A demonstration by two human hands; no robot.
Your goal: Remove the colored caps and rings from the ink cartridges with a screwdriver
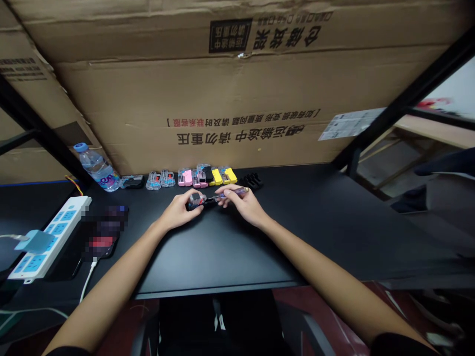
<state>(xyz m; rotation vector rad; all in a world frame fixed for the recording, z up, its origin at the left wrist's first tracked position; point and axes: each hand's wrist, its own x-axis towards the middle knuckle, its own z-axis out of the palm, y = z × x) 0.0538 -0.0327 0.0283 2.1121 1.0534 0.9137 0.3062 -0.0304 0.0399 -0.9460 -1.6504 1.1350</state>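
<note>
My left hand (181, 211) is closed around a small clear plastic gadget (196, 200) with dark and red parts inside, held just above the black table. In my right hand (243, 203) is a slim screwdriver (242, 191), its shaft pointing left toward the gadget. Whether the tip touches it I cannot make out. Behind my hands, along the cardboard, stands a row of similar small gadgets: clear ones (161, 180), a pink one (185, 177) and yellow ones (227, 175). Several small black parts (252, 181) lie at the row's right end, close to my right hand.
A water bottle (98, 168) leans at the back left. Nearer are a white power strip (52, 237) with a blue plug (40, 242), and a phone (107, 230) on a white cable. A large cardboard sheet (237, 89) walls off the back of the black table (230, 252).
</note>
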